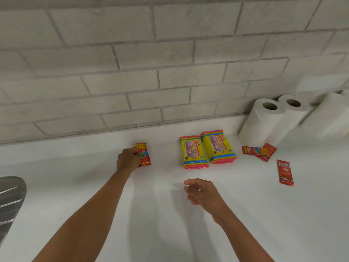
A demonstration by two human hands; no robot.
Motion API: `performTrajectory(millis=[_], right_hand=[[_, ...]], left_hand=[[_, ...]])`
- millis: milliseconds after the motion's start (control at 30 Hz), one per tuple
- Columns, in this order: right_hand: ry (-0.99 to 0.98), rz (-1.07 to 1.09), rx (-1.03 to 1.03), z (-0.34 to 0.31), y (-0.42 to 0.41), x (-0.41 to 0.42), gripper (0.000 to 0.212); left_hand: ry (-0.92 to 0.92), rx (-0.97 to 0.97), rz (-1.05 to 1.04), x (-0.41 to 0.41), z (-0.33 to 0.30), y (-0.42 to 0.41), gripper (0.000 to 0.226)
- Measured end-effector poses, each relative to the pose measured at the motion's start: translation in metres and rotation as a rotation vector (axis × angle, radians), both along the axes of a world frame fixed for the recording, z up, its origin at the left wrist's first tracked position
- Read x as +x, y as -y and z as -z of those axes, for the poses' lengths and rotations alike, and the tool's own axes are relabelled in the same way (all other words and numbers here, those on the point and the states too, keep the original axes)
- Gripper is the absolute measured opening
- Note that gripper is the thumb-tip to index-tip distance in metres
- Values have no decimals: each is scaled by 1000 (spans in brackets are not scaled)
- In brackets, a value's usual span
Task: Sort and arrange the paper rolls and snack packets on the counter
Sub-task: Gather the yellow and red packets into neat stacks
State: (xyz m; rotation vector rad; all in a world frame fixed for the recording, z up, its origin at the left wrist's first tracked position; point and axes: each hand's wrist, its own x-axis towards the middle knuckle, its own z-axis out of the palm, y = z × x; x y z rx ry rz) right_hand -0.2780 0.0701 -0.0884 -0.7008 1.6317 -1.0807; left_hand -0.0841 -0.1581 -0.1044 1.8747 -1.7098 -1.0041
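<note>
The left hand [128, 160] reaches out over the smooth white counter [154, 214] and grips a small stack of red foil snack sachets with green and yellow print [145, 154], its fingers curled over their left edge while the stack lies flat on the surface. To the right of that grip, a little apart, two stacks of yellow wipe-style packets with pink and blue striped ends [207, 149] lie side by side, close together, parallel to the wall. Nearer the person than the grip and to its right, the right hand [203, 192] hovers just over the counter with its fingers loosely curled and nothing in them. Farther right, beyond the yellow stacks, two crossed red sachets [259, 151] lie overlapping, and one single red sachet [285, 173] lies apart from them, nearer the person, barcode side up. Behind these, against the pale grey brick-patterned tile wall [132, 72], stand upright white paper rolls with brown cardboard cores [272, 120]; more white rolls seem to sit at the right edge, though blur makes them hard to count. A ribbed steel sink drainer [9, 201] shows at the far left.
</note>
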Motion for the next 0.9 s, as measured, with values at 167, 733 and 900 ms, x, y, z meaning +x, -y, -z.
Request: performTrajectory(millis=[167, 733, 900], right_hand=[[-28, 27, 12, 3, -5, -6, 11], [-32, 24, 29, 7, -6, -12, 11], [-9, 40, 25, 9, -9, -13, 11]], left_hand=[[175, -59, -1, -3, 6, 4, 22], [379, -320, 127, 0, 7, -7, 27], [475, -349, 242, 6, 18, -25, 34]])
